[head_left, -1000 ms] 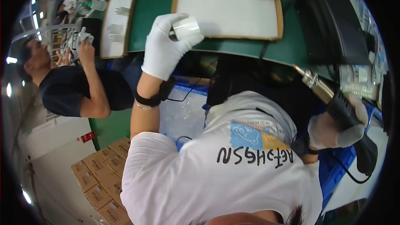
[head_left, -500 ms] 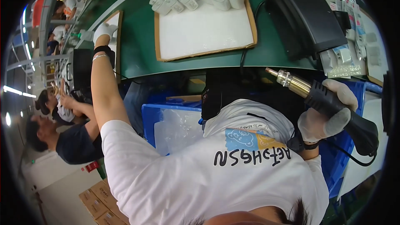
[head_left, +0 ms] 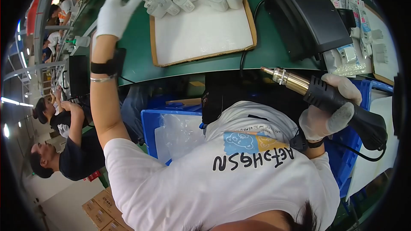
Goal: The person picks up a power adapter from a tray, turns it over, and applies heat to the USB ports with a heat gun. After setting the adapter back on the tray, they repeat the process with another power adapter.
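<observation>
My right hand, in a thin pale glove, is wrapped round the black body of a hot-air gun. Its brass-coloured nozzle points up and to the left, over my lap. My left hand, in a white glove, is raised above the green table at the left. Its thumb and fingers are apart and reach toward several white plug adapters, with no object visible between them. The adapters stand packed together on the far part of a shallow cardboard tray lined in white.
A black box-shaped device stands right of the tray, with a cable beside it. Bagged parts lie at the far right. Blue bins sit below the table edge. Co-workers are at the left, near cardboard boxes.
My left hand has come away from a tray at the far left and moved up and right toward the plug adapters. The hot-air gun in my right hand has shifted slightly left in view.
</observation>
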A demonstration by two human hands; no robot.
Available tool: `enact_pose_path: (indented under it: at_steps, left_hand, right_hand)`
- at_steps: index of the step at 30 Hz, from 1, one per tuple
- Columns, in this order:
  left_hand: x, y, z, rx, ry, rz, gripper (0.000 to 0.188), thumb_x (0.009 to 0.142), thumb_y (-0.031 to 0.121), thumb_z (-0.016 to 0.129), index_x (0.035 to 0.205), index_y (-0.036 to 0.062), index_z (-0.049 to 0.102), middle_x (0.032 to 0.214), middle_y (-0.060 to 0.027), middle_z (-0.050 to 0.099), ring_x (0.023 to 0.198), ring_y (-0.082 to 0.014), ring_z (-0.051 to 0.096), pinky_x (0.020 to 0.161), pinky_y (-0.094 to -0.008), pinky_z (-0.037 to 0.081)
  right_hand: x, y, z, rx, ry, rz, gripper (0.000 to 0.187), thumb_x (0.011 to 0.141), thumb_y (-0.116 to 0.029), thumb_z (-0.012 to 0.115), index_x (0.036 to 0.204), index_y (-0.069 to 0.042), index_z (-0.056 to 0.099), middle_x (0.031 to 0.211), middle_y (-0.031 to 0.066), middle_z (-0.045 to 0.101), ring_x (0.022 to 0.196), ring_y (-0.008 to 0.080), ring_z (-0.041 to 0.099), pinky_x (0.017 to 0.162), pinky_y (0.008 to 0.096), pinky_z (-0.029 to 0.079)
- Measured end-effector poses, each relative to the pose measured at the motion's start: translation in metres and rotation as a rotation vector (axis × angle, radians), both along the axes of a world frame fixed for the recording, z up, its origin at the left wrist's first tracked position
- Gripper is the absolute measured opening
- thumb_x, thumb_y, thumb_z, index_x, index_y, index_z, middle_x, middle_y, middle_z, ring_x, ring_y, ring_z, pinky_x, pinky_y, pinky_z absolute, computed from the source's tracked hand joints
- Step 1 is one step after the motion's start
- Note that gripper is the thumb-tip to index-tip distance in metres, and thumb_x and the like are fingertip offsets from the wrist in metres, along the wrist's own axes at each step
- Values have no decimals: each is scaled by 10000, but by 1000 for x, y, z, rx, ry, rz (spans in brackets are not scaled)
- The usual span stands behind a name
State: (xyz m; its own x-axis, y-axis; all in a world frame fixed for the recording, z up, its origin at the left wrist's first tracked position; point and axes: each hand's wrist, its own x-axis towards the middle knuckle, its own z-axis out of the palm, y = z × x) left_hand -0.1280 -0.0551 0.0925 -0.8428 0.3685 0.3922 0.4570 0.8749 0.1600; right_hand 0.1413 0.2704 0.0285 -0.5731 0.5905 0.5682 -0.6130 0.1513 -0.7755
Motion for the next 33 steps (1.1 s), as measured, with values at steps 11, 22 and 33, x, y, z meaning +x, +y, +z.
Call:
enact_pose_path:
  at_steps: [11,22,33]
  left_hand:
    - [35,85,-61,-166,-168,40,470,748,371,642,1140,127,555,949,-105,626,871,-267,607,735,-364,482]
    - [102,68,-78,-197,-184,-199,429,756,262,670,1128,87,546,994,-138,582,889,-276,580,723,-342,483]
    - [163,88,-76,974,-587,-288,536,673,-6,735,1136,35,466,1071,-72,555,989,-161,539,825,-279,459]
  right_hand:
    - [8,12,-6,1,52,1,436,840,-444,551,950,-30,474,816,182,598,727,242,594,640,342,512]
    - [6,14,-12,-30,34,29,466,822,-475,569,951,-36,480,807,181,602,707,248,600,641,356,519]
    - [7,16,-11,99,-19,-149,498,872,-499,451,932,-9,517,768,167,605,647,210,583,581,284,497]
